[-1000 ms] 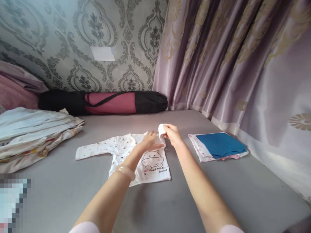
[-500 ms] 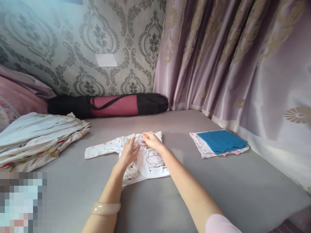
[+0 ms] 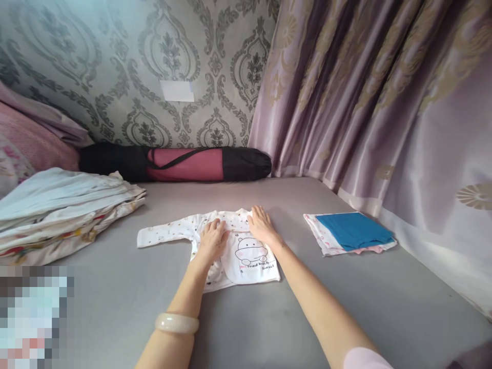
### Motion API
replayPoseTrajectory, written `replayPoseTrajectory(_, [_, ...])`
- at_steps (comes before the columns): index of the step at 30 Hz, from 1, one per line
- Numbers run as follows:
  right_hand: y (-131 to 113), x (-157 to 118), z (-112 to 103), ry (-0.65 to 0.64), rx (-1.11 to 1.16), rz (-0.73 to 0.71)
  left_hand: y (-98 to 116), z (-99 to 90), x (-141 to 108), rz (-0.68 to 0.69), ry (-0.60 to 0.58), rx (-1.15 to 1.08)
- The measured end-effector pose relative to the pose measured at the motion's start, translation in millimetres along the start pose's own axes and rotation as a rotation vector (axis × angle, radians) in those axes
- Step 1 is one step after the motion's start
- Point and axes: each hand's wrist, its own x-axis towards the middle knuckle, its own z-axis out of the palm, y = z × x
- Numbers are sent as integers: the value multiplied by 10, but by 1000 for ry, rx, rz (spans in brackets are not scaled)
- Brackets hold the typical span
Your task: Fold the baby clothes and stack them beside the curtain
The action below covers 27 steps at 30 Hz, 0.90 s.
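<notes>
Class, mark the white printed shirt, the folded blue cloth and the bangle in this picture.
White printed shirt (image 3: 251, 252): head view, on the cartoon face.
Folded blue cloth (image 3: 354, 230): head view, middle of its upper surface.
Bangle (image 3: 177, 323): head view, on its band.

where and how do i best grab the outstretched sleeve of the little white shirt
I'd pinch the cuff, coming in from the left, thumb on top and fingertips slid under its edge. The sleeve lies flat and sticks out sideways from the shirt, so the cuff is its free end, away from both hands.
</notes>
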Motion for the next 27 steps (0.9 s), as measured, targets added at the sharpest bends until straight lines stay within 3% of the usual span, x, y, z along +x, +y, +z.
replayPoseTrajectory(6, [20, -38, 231, -44, -189, -7, -28, -17, -16, 8, -12, 12])
replayPoseTrajectory(11, [53, -25, 254, -50, -214, 2, -38, -72, -22, 9, -26, 13])
replayPoseTrajectory(17, [36, -10, 145, -135, -176, 21, -83, -47, 27, 4, 64, -79])
replayPoseTrajectory(20, [-81, -35, 50, -37, -145, -17, -132, -17, 60, -63, 155, -101])
replayPoseTrajectory(23, [-320, -90, 53, 111, -92, -174, -172, -18, 73, -130, 204, -154])
replayPoseTrajectory(27, [-626, -141, 230, 61, -23, -279, -172, -69, 63, -159, 137, -318])
